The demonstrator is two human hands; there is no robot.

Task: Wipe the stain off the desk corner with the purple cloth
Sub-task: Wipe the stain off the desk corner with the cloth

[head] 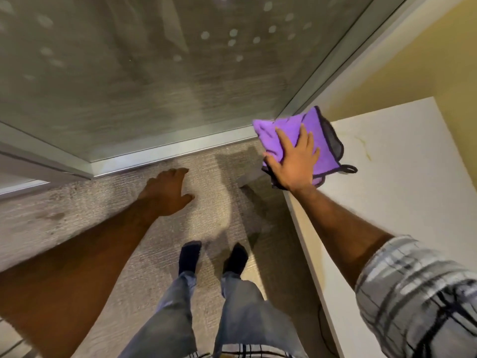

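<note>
A purple cloth (324, 135) with a dark border lies folded on the near left corner of the white desk (402, 192). My right hand (294, 161) presses flat on top of it, fingers spread, with part of the cloth hanging past the desk edge. A faint yellowish stain (364, 148) streaks the desk surface just right of the cloth. My left hand (165, 192) hangs over the carpet to the left, fingers loosely apart and holding nothing.
A frosted glass wall (154, 73) with a metal frame runs across the back and meets the yellow wall (426, 60) behind the desk. Grey carpet (77, 215) covers the floor. My feet in dark socks (214, 257) stand beside the desk's left edge.
</note>
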